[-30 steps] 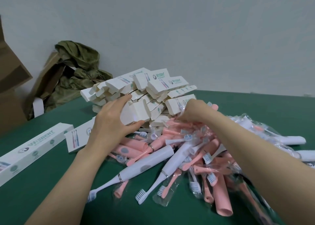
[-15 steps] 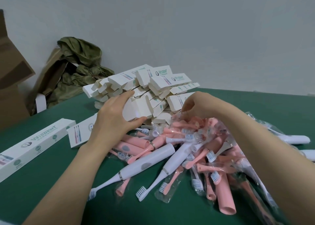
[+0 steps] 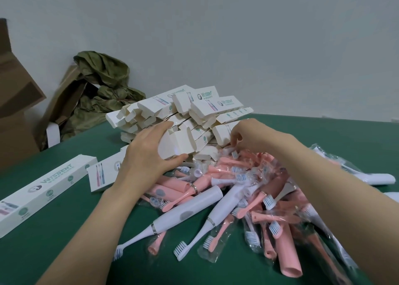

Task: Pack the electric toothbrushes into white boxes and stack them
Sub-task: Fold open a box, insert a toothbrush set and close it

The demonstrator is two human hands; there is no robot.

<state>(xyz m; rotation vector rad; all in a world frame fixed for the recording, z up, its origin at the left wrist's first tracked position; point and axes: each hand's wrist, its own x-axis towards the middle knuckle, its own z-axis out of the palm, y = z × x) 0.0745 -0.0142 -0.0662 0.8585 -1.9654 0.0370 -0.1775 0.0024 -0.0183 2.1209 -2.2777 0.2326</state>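
Nearest us, the green table [image 3: 64, 258] carries a loose pile of brushes [image 3: 248, 198], pink and white, many in clear bags. One bare white brush [image 3: 187, 211] lies at the pile's near left edge, head toward us. Flat on the table at left are a long box [image 3: 47, 189] and a short box [image 3: 103, 172], both closed, the short one partly behind the left wrist. Past the pile, the left hand [image 3: 146, 155] grips an open box [image 3: 179, 143] at the foot of the stack [image 3: 183, 109], fingers [image 3: 157, 128] laid over its top and thumb under its lower edge. The right hand [image 3: 250, 137] sits at the pile's far rim among bagged pieces, its fingers curled down; we cannot tell if they pinch anything. The stack is a jumble of boxes with end flaps open. Behind it, at left, are an olive cloth [image 3: 101, 90] and a brown carton [image 3: 13, 112] against the wall [image 3: 259, 36]. We judge this to be the start of a packing cycle: fetching an empty box and a brush. Next, the box must come clear without toppling the stack. Then one brush has to be lifted from the tangle, lined up with the open end and slid in. The slippery bags may drag neighbours along.
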